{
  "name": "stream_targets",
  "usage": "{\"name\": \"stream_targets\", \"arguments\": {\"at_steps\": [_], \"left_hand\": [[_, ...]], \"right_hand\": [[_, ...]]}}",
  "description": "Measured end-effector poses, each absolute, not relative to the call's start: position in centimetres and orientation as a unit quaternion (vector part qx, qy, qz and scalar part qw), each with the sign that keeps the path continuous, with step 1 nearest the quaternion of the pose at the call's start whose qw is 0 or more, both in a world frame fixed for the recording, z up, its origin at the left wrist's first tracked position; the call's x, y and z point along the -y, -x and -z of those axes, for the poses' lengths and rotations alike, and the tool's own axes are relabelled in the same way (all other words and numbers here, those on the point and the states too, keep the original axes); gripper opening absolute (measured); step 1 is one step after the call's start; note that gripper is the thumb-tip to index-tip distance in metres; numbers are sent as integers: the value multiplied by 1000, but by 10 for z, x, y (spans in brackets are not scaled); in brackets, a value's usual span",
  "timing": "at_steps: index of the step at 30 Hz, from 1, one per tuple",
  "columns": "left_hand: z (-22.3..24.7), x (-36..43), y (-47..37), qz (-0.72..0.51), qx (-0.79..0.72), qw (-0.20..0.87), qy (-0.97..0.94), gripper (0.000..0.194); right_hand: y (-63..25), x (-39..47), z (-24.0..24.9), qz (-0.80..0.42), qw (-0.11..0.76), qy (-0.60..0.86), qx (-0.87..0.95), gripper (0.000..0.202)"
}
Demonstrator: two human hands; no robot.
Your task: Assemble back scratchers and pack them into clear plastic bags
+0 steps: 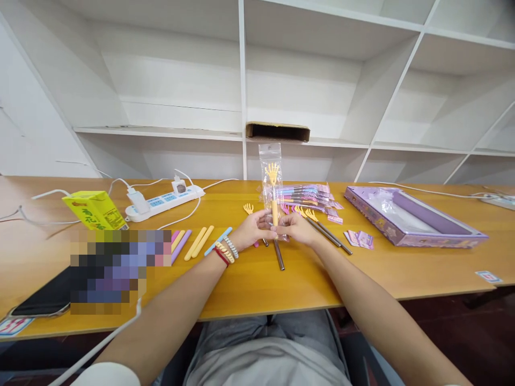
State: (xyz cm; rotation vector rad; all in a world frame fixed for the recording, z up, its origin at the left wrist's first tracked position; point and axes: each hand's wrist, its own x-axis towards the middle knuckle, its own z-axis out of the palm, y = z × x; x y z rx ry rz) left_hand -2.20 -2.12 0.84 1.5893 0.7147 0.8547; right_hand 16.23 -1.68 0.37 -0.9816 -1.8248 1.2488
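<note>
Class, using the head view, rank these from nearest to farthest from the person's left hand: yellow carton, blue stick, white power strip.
1. Blue stick: just left of the left hand
2. White power strip: farther left, toward the back
3. Yellow carton: farthest left of the three

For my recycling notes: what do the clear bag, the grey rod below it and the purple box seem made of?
Clear bag: thin, glossy plastic film; see-through, creased, reflective.
Grey rod: probably polished metal; bright streak along it.
Purple box: likely smooth printed cardboard; patterned flat walls, but plastic possible.
</note>
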Motion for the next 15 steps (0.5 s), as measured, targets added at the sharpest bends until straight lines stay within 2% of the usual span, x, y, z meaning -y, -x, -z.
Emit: {"name": "stream_targets", "arguments": {"at_steps": [5,10,15], "left_hand": [[-8,22,20,-372,-324,557,-668,81],[-9,23,18,-384,-347,560,-647,68],[-9,20,17,-387,-371,573,-620,65]], "right_hand": [[-163,16,-3,-475,350,384,710,42],[-162,20,-7,-444,336,384,737,47],[-177,18,-14,-379,332,372,779,35]]}}
